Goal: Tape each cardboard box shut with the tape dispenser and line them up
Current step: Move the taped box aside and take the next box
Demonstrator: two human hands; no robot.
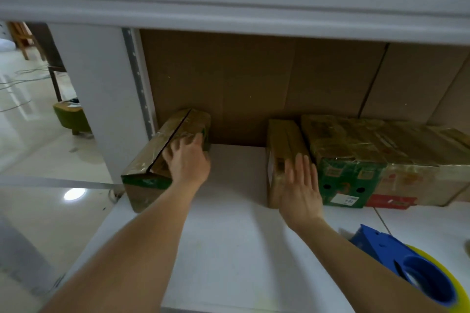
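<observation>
**Lining up the taped boxes on the shelf**

The taping looks done for the boxes in view; the step in hand seems to be the lining-up. At the middle left of the frame the left hand rests on the right side of a lone box, fingers lightly curled over its top edge. That box lies at an angle near the left edge of the white shelf, its top seam dark between strips of glossy tape. It stands well apart from the others.

At the centre right the right hand is spread flat, fingers straight and together, its palm against or just beside the near left corner of a narrow box. Whether it actually touches cannot be told. That narrow box stands against a green box, which in turn sits beside a larger taped box running off the right edge of the frame. These three form a row along the brown cardboard backing.

The blue tape dispenser, with its yellowish roll, lies on the shelf at the lower right, behind the right forearm, held by neither hand.

The next move probably calls for sliding the lone box rightward across the bare gap, turning it square so it meets the narrow box and closes the row.
</observation>
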